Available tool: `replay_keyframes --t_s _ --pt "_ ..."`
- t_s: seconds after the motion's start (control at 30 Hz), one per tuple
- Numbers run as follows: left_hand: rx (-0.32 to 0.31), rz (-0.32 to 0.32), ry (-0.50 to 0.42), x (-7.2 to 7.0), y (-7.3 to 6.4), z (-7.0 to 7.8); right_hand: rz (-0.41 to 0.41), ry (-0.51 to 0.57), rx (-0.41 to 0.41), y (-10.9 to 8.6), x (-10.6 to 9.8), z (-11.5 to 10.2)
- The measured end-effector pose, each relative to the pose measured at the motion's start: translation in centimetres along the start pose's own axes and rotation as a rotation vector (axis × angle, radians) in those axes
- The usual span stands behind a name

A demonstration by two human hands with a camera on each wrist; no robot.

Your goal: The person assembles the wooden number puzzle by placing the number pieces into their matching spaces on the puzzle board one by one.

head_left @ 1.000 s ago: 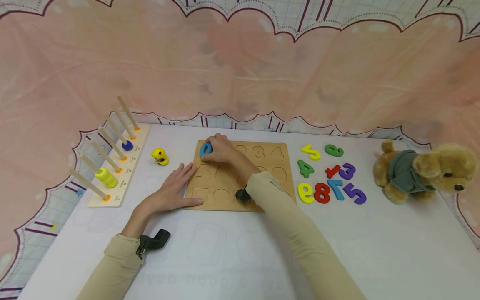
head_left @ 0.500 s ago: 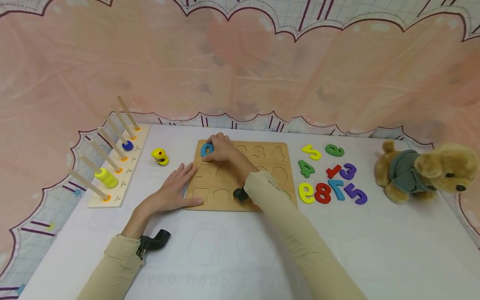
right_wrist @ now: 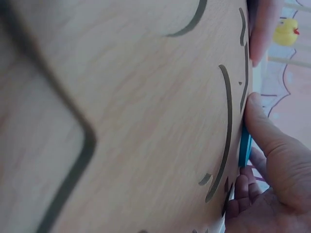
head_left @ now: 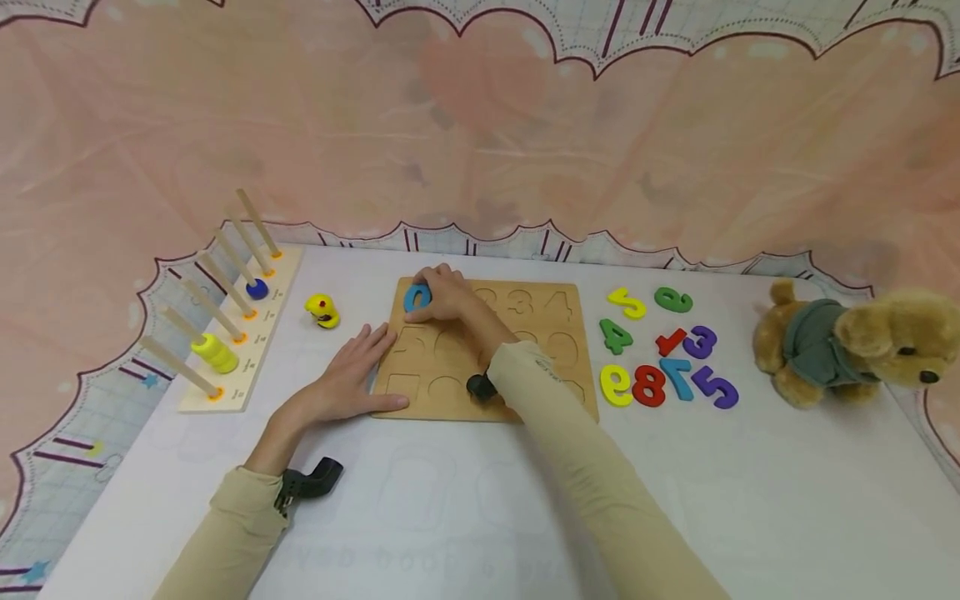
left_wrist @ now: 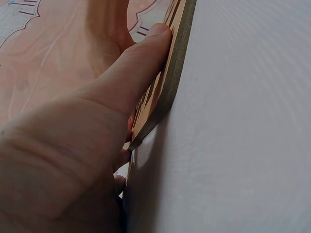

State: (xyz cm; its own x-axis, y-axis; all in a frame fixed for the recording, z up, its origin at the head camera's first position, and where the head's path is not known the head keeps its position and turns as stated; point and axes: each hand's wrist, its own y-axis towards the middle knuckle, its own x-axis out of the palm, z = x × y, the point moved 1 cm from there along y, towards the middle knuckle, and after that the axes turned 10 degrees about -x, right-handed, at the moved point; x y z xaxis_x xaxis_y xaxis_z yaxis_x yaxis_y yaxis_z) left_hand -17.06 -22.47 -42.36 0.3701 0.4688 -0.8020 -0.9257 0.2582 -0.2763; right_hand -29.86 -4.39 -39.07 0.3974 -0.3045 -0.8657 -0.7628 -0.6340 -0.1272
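In the head view my right hand (head_left: 452, 298) pinches a blue number 0 (head_left: 408, 298) at the upper left corner of a wooden number board (head_left: 450, 411). In the right wrist view, the thumb and fingers are around the blue piece (right_wrist: 245, 148), which stands slightly above the board's surface. My left hand (head_left: 337, 385) lies with spread, straight fingers at the board's left edge. Its thumb (left_wrist: 146, 53) rests on top of the board near the front corner in the left wrist view. Shallow outlined recesses cover the board, partly hidden by the right forearm.
Several coloured numbers lie right of the board, among them a red 8 (head_left: 648, 386) and a green 4 (head_left: 616, 337). A teddy bear (head_left: 832, 354) sits farther right. On the left are a yellow toy duck (head_left: 322, 310) and a peg stand (head_left: 238, 392) with yellow and blue pieces.
The right hand has shifted slightly to the right with the blue 0, staying at the board's upper left corner. The left hand keeps its place, and the head view has moved a little.
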Motion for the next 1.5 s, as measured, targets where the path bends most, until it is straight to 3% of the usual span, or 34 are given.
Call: replay_keyframes --t_s 0.37,0.5,0.63,0.87,1.03,1.3,1.5 --pt "0.01 0.006 -0.009 -0.1 -0.2 0.1 -0.004 0.026 -0.019 0.1 0.2 0.3" --pt "0.022 0.01 -0.011 -0.1 -0.2 0.2 0.01 0.172 -0.073 -0.1 -0.6 1.0" --pt "0.021 0.014 -0.007 -0.2 -0.1 0.2 0.048 0.348 -0.124 -1.7 -2.7 1.9" --pt "0.019 0.022 -0.006 0.2 -0.1 0.0 0.158 0.356 -0.167 -7.2 -6.2 4.5" --pt "0.024 0.042 -0.014 0.3 -0.2 0.0 0.226 0.37 -0.152 -12.5 -7.8 6.3" --pt "0.024 0.045 -0.012 0.5 -0.6 0.1 0.315 0.293 -0.011 -22.1 -8.3 9.6" --pt "0.033 0.047 0.006 0.4 -0.2 0.1 0.356 0.253 0.037 -26.5 -7.9 12.1"
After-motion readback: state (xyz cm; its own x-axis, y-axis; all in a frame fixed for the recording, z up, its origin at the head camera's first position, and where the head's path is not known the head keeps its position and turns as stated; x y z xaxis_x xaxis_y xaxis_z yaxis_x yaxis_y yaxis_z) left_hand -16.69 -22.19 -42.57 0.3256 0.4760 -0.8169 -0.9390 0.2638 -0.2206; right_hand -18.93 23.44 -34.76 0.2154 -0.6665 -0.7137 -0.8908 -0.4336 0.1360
